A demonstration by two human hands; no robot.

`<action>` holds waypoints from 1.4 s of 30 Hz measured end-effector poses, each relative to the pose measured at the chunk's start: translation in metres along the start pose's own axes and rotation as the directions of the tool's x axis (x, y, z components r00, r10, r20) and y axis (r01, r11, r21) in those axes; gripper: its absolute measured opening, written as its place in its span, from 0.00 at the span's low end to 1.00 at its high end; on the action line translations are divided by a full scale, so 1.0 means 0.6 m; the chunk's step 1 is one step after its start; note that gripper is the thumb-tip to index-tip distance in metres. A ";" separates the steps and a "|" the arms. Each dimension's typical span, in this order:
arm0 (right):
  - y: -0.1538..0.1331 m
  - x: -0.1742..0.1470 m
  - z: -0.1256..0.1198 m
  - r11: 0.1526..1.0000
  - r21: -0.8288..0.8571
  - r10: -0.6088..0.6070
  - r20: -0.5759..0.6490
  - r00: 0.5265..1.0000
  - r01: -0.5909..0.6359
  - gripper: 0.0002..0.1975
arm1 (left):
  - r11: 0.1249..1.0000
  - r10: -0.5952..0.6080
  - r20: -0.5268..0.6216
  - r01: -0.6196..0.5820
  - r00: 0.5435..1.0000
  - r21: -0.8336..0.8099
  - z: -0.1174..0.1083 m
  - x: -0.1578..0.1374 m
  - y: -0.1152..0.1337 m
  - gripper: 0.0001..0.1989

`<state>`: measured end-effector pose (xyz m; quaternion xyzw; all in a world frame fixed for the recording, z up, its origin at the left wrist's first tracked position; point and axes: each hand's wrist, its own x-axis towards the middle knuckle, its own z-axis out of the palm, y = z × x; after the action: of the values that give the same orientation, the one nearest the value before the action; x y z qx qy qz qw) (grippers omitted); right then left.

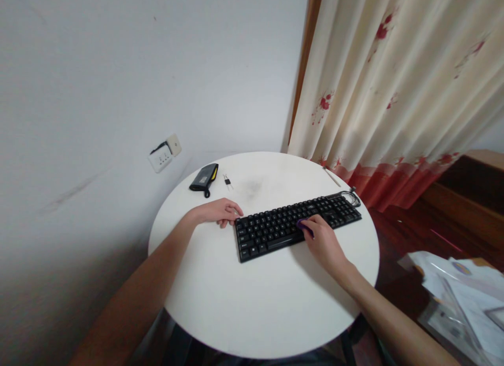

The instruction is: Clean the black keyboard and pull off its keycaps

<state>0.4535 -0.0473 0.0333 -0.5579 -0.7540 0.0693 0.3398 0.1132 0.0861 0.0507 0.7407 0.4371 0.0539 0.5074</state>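
Observation:
A black keyboard point(283, 227) lies slanted across the round white table point(236, 303). At its left end, my left hand point(218, 211) rests on the tabletop with fingers bent, gripping the upper left corner. My right hand point(323, 242) is over the keys right of the middle, its fingers closed on a small purple object point(304, 227). That object touches the keys; most of it is hidden by my fingers, so its kind does not show. The keyboard's coiled cable point(352, 198) lies at the far right end.
At the back left of the table are a dark pouch point(203, 178) with a strap and a small black item with light prongs point(227, 181). A thin stick-like tool point(331, 177) lies at the back right. Beyond are a wall socket point(160, 158), a curtain point(374, 93) and plastic bags point(464, 292).

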 end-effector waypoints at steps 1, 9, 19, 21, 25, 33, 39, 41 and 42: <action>-0.008 0.002 0.007 1.000 -0.005 -0.010 0.009 1.000 0.010 0.13 | 1.000 -0.003 0.003 0.003 1.000 0.001 0.000 0.000 0.000 0.21; -0.050 -0.004 0.029 0.985 0.087 -0.158 0.135 0.978 0.147 0.13 | 1.000 -0.015 -0.001 0.015 1.000 0.021 0.000 -0.002 0.005 0.23; -0.008 0.059 0.011 0.997 -0.006 -0.077 0.050 0.996 0.077 0.13 | 1.000 -0.007 0.001 0.007 1.000 0.015 -0.003 0.003 -0.003 0.24; -0.035 0.062 0.033 0.980 0.090 -0.187 0.108 0.976 0.178 0.12 | 1.000 -0.008 0.000 0.008 1.000 0.012 -0.003 0.003 -0.004 0.24; -0.049 0.071 0.056 0.961 0.117 -0.267 0.180 0.947 0.249 0.11 | 1.000 -0.006 0.005 0.006 1.000 0.006 -0.002 0.001 -0.003 0.24; 0.052 0.156 0.004 0.977 -0.201 0.075 0.011 0.997 -0.071 0.11 | 1.000 -0.017 0.005 0.017 1.000 0.012 -0.003 0.003 -0.004 0.23; 0.006 0.140 0.048 0.985 0.012 -0.172 0.113 0.979 0.172 0.12 | 1.000 -0.019 0.009 0.019 1.000 0.000 -0.002 0.000 0.002 0.23; 0.006 0.137 0.051 0.982 -0.011 -0.184 0.135 0.974 0.187 0.12 | 1.000 -0.023 0.005 0.023 1.000 0.000 -0.002 -0.001 0.003 0.23; 0.014 0.139 0.048 0.986 -0.047 -0.152 0.127 0.980 0.159 0.12 | 1.000 -0.023 0.005 0.023 1.000 0.004 -0.002 -0.001 0.003 0.23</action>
<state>0.4308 0.0376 0.0437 -0.5015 -0.8165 0.0554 0.2808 0.1135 0.0864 0.0528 0.7367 0.4443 0.0457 0.5077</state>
